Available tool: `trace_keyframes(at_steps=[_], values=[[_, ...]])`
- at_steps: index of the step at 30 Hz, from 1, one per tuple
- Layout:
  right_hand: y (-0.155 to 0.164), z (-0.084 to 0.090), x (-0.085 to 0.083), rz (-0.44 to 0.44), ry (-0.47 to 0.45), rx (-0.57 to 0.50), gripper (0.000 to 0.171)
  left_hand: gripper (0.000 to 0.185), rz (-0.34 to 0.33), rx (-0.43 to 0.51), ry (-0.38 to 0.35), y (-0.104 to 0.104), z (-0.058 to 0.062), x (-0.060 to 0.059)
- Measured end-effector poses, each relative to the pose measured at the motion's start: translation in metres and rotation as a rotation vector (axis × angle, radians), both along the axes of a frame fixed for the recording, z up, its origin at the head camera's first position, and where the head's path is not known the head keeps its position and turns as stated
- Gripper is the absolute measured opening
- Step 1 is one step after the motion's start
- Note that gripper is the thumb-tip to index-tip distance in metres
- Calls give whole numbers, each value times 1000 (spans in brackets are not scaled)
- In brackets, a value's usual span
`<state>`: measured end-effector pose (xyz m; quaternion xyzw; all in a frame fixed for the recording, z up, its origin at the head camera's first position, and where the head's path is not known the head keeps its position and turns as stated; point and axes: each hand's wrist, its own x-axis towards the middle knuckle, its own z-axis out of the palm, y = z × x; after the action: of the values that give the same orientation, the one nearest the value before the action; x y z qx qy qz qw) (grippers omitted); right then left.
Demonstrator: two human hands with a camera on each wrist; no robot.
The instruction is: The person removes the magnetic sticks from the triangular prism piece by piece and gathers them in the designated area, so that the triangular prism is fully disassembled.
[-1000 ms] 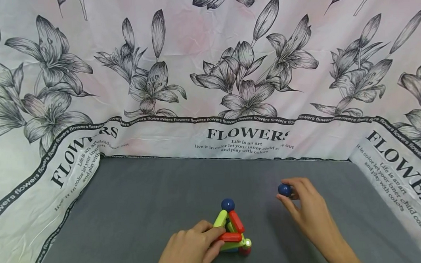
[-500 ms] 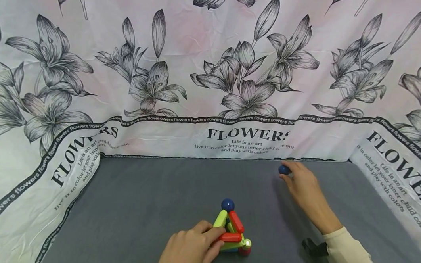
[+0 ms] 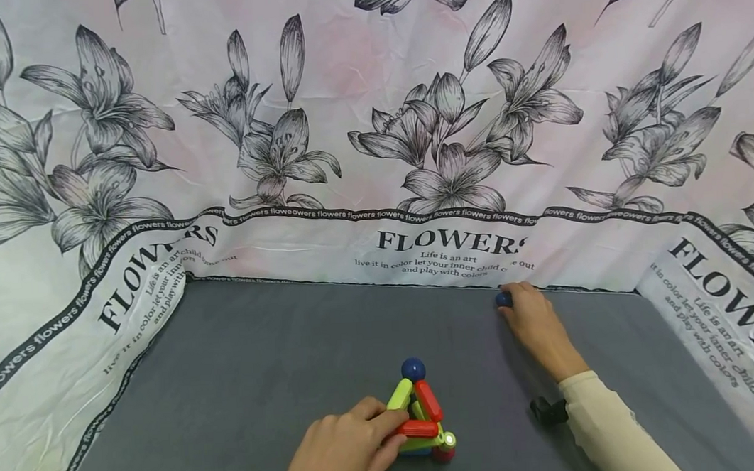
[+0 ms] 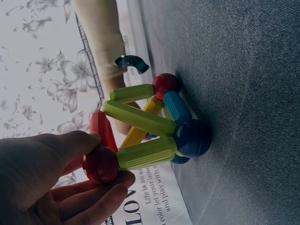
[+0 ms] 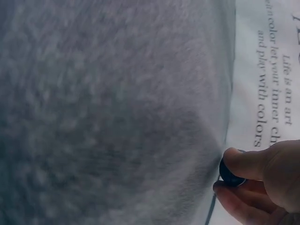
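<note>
My left hand (image 3: 346, 447) pinches a red ball (image 4: 101, 165) at one corner of a frame built from ribbed magnetic sticks and balls. Lime sticks (image 4: 146, 153), a yellow stick, a blue stick (image 4: 178, 107) and red sticks (image 3: 419, 428) join at the balls. A blue ball (image 3: 413, 369) sits on the frame's far corner in the head view. Far back on the right, my right hand (image 3: 538, 326) pinches a loose blue ball (image 5: 230, 174) between thumb and fingers, close to the table's back edge. Part of the frame is hidden behind the left fingers.
A grey cloth-covered table (image 3: 280, 340) stretches around the frame. White floral sheeting (image 3: 326, 245) rises along its back and both sides. A black camera mount (image 3: 548, 411) sticks out from the right sleeve (image 3: 607, 422).
My right hand has carried the loose blue ball away, up to the back edge, and its sleeve has come into view. The left hand still holds the frame. The head view shifts slightly.
</note>
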<state>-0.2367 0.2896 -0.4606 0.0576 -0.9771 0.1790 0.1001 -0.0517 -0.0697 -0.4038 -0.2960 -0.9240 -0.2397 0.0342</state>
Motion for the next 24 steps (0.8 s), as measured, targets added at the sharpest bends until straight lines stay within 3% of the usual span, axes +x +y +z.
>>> trace_keyframes(at_steps=[13, 20, 24], values=[[8, -6, 2, 27, 26, 31, 50, 20, 3, -9, -35, 2, 0, 1], [-4, 20, 23, 35, 84, 62, 49, 20, 7, -7, -29, 2, 0, 1], [-22, 43, 51, 132, 119, 15, 43, 20, 10, -9, -22, 2, -1, 1]])
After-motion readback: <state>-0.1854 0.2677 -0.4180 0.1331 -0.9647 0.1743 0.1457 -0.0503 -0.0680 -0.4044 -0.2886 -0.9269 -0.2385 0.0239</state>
